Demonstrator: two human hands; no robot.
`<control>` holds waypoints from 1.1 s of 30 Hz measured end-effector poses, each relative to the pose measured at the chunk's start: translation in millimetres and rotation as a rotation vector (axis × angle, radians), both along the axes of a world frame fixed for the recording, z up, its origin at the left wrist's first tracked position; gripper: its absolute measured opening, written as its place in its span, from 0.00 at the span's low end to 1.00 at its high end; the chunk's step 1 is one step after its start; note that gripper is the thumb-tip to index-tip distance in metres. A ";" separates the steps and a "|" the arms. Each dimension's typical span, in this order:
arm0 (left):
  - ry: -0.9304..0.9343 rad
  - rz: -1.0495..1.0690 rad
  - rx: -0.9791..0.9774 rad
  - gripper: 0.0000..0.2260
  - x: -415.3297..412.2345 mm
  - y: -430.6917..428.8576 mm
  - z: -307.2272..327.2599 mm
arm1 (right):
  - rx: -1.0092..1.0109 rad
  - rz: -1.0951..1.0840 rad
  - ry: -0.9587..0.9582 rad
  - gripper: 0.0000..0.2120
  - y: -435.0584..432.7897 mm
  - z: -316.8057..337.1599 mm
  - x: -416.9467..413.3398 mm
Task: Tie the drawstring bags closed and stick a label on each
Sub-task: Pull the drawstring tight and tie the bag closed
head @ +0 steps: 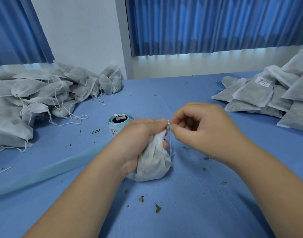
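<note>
tabletop [199,194]: plain mid blue cloth with a fine woven grain.
leaf crumbs [158,208]: dark green specks scattered over the blue, mostly near.
middle bag [152,162]: thin white fabric, a faint grey-green tint showing through.
drawstring [170,145]: white.
label roll [120,123]: pale blue-green backing, black core, white labels with black barcode print.
backing strip [44,170]: pale, translucent blue-green, on the near left.
left pile of bags [35,93]: white to pale grey, white strings trailing.
right pile of bags [250,93]: darker grey-green under white fabric.
stuck label [263,81]: white with black barcode lines.
curtains [216,26]: deep blue, vertical pleats giving lighter and darker stripes.
wall [82,31]: off-white.
</note>
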State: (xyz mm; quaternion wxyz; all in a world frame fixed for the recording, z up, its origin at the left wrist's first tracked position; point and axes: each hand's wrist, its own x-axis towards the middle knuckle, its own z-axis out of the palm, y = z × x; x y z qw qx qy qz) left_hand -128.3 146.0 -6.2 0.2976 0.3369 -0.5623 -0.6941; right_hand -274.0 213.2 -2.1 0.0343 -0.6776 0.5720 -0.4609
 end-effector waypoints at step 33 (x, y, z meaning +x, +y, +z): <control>-0.098 -0.010 -0.356 0.10 3.0 5.1 1.7 | 0.265 0.085 -0.624 0.08 1.0 12.4 -15.4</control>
